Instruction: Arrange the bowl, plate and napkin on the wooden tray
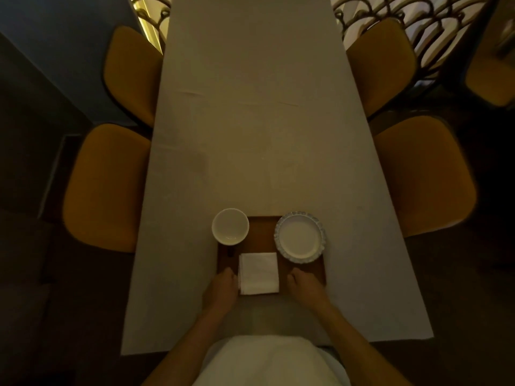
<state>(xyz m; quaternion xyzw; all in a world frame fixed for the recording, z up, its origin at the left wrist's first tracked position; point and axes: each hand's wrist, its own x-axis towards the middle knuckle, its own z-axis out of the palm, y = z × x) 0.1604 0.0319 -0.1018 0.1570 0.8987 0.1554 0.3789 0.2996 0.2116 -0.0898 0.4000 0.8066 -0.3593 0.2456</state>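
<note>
A wooden tray [262,232] lies near the table's front edge. A white bowl [230,226] stands on its far left corner, overhanging the edge. On the far right corner sits a white plate [299,237] with a patterned scalloped rim. A folded white napkin [259,273] lies at the tray's near middle. My left hand [223,285] rests palm down just left of the napkin, fingertips at its edge. My right hand [305,285] rests on the tray a little right of the napkin, apart from it. Neither hand holds anything.
A long table with a pale cloth [259,121] stretches away from me. Mustard-yellow chairs stand along both sides, two on the left [106,188] and two on the right [423,174]. The room is dim.
</note>
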